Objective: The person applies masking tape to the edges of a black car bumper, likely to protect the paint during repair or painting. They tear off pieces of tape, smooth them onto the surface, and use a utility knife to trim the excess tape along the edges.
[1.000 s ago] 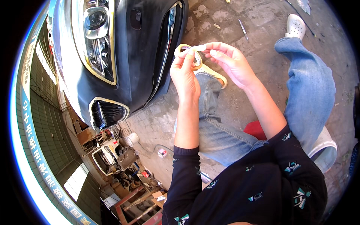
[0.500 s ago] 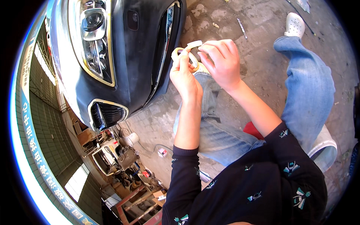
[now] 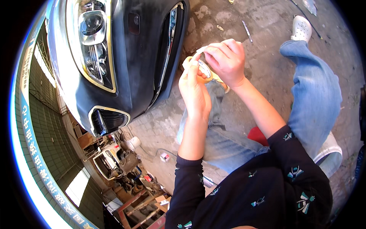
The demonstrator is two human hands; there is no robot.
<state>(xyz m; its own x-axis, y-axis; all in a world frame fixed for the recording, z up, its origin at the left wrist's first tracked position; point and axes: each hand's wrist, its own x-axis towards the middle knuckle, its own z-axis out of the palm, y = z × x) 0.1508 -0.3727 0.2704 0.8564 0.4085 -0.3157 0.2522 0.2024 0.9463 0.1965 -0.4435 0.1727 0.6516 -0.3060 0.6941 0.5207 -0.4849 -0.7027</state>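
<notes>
My left hand (image 3: 193, 86) is closed around a roll of yellowish masking tape (image 3: 206, 71), with fingers passing through its ring. My right hand (image 3: 225, 61) pinches the loose end of the tape just above the roll, and a short pale strip shows between the two hands. To the left of my hands is the dark front bumper (image 3: 146, 49) of a car. Its headlight (image 3: 93, 42) is edged with pale tape, and so is the lower grille opening (image 3: 110, 119). The fingertips of my right hand are partly hidden.
A white bucket (image 3: 331, 150) lies beside my bent leg. Tools, wood and boxes clutter the lower left around a white machine (image 3: 108, 160). A cable (image 3: 146, 150) runs over the paved ground. A pen-like stick (image 3: 247, 31) lies beyond my hands.
My left hand has shifted slightly right with the tape roll, which now turns its printed inner face more into view. Both hands are closer together, and less loose strip shows.
</notes>
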